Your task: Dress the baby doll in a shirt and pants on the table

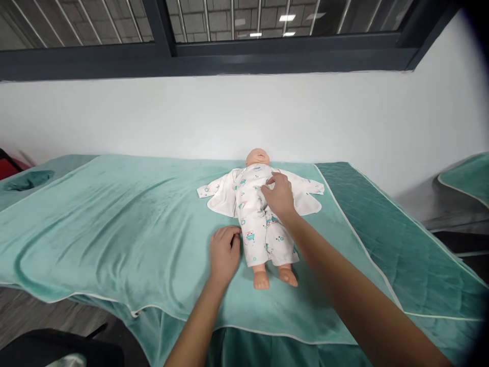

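While the right hand (280,196) curls partway over the doll (250,186), whether its thumb and fingertips pinch any cloth I cannot tell; the left hand (225,252), loosely bent, lies just beside the trousers (254,242), nothing visible in it. Probably light and firm, the doll lies on the green blanket (145,219), its soft shirt (225,196) likely best taken by the edges.
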A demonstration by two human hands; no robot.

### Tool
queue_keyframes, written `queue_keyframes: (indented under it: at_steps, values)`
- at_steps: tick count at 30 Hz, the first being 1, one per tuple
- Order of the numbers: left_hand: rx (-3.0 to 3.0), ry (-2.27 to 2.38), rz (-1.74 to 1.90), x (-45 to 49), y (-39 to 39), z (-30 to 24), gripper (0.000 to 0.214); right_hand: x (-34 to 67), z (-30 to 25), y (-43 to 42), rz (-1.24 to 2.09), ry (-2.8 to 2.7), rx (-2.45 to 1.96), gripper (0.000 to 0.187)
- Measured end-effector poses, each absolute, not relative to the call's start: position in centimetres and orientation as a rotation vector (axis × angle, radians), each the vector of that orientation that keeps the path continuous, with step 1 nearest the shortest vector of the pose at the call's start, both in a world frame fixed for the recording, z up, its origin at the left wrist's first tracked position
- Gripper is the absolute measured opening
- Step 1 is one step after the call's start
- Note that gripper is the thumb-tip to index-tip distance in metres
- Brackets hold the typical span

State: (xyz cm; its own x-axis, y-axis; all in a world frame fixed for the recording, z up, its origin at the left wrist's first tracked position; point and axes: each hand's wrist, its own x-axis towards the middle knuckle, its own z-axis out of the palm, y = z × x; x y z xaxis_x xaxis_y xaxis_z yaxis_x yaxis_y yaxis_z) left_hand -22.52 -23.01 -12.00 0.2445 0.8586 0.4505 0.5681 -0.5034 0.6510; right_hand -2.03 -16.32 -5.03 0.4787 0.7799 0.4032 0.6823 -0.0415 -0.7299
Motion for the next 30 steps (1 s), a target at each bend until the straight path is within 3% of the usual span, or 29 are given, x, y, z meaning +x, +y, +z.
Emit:
queue_keyframes:
  at_steps: [9, 18, 24, 30]
  values:
    - [2.172, 1.307, 1.145, -22.5, -23.0, -12.1, 0.025, -1.7, -6.3, -17.4, -0.029, -1.427, -1.654, 0.039]
    - [2.172, 1.304, 1.145, -22.5, -23.0, -12.1, 0.026, -0.9, -7.2, -19.1, -0.053, -1.746, -1.664, 0.053]
    - [2.174, 1.311, 1.15, -22.5, -23.0, -12.1, 0.027, -0.1, -7.3, -19.0, -0.062, -1.614, -1.481, 0.041]
    - [2.166, 1.316, 1.141, -22.5, -23.0, -12.0, 0.027, -0.6, -4.6, -17.6, -0.276, -1.664, -1.751, 0.029]
